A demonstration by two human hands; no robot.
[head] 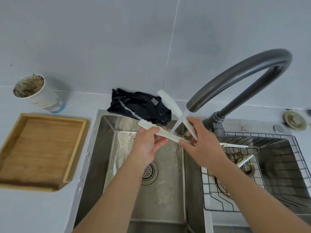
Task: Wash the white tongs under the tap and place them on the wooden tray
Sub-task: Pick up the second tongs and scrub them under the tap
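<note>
Tongs: we hold the white tongs (pixel 170 133) over the left basin of the sink (pixel 104 132), arms spread in a V, under the stream from the tap (pixel 235 71).
Left hand: our left hand (pixel 148 145) pinches the nearer arm, fingers curled round it.
Right hand: our right hand (pixel 202 145) grips the hinge end and the farther arm.
Room: the wooden tray (pixel 42 147) lies left of the sink, its bed open; the tap arches close above right.
Count: we count one tongs, one tray, two basins, one paper cup (pixel 38 93), one dark cloth (pixel 139 106), one wire rack (pixel 277 165).
</note>
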